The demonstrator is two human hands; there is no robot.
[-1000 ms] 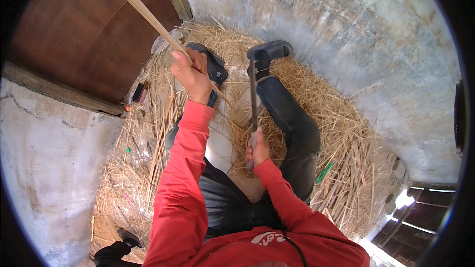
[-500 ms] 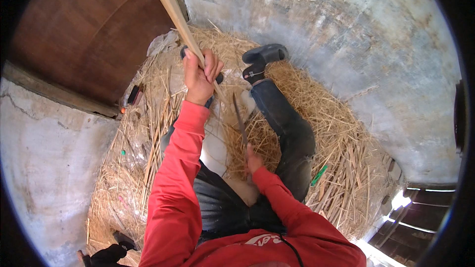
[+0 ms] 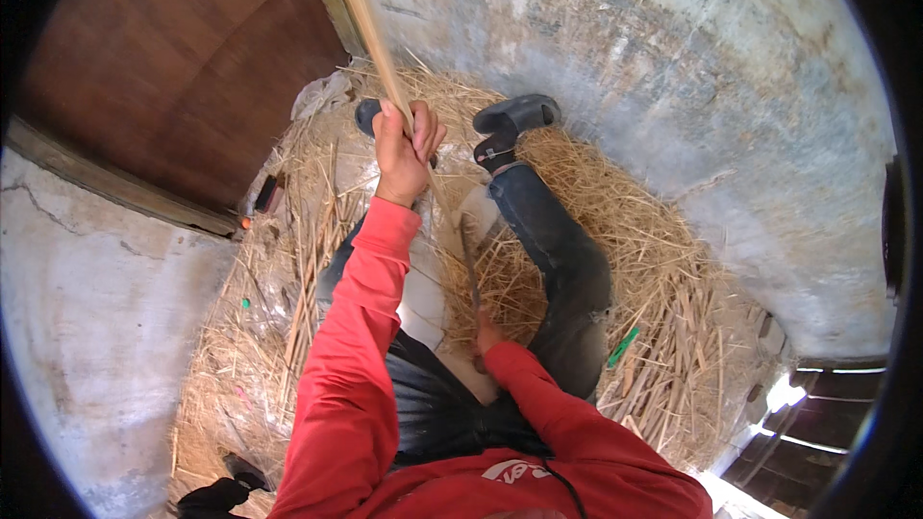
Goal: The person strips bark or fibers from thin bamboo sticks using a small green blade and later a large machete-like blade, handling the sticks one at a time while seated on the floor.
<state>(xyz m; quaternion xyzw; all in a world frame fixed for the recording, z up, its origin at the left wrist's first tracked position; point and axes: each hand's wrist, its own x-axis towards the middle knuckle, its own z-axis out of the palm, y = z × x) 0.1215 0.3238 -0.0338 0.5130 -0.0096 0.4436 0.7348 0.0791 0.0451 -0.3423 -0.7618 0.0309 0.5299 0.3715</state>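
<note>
My left hand (image 3: 404, 156) is wrapped round a pale wooden stick (image 3: 371, 31), which slants up and away to the left with its thick end highest. Below the fist, the stick's thinner end runs down toward my lap. Low between my legs, my right hand (image 3: 488, 334) grips a long dark knife (image 3: 469, 258), its blade pointing away from me. The blade's far part lies at the lower end of the stick; whether they touch I cannot tell. The knife's handle is mostly hidden in my fingers. A pale block (image 3: 421, 293) sits between my legs.
Straw and wood shavings (image 3: 663, 259) cover the floor around my legs. Split sticks (image 3: 678, 351) lie at the right, near a green strip (image 3: 623, 347). Grey walls (image 3: 711, 67) curve round, with a brown door panel (image 3: 183, 67) at the far left. Dark shoes (image 3: 519, 113) are on my feet.
The stick and my left hand have shifted right and slightly nearer, and the stick stands steeper. My right hand has drawn the knife a little toward me.
</note>
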